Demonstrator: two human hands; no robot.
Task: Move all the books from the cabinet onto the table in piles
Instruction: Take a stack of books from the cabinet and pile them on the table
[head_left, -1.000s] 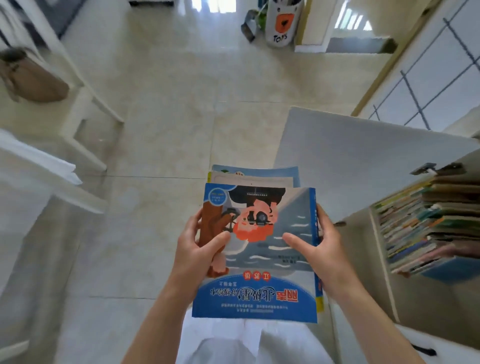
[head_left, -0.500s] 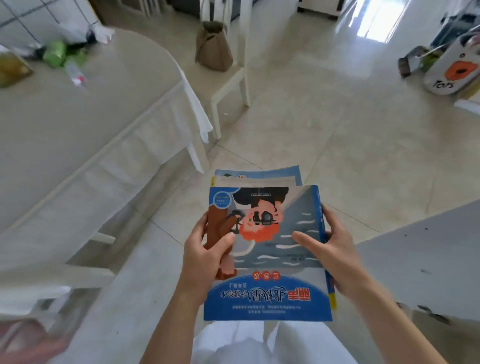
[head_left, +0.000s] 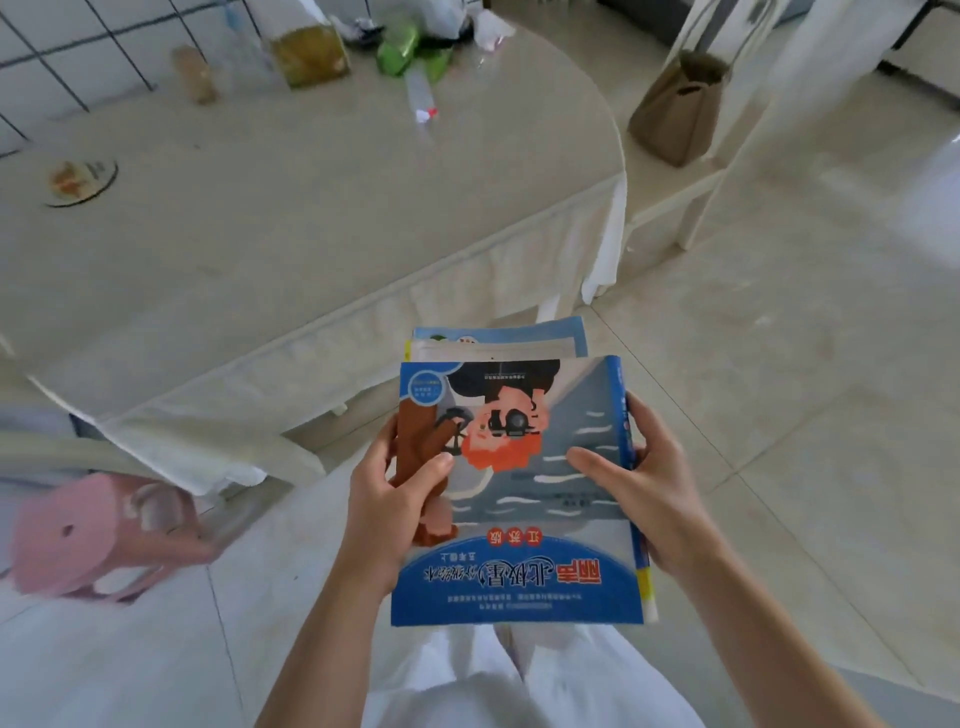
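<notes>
Since half a second ago the view has swung left: the cloth-covered bench (head_left: 311, 218) now fills the upper left, close ahead. The stack of books (head_left: 519, 467) stays level in front of the person, above the tiled floor (head_left: 805, 364). The left hand (head_left: 389, 509) and right hand (head_left: 644, 493) each grip one side edge, thumbs pressed on the glossy blue top cover. Bottles and green packets (head_left: 405, 47) sit at the bench's far edge. A brown bag (head_left: 675, 109) rests on a white chair (head_left: 727, 130); a blurred pink stool (head_left: 98, 535) stands lower left.
</notes>
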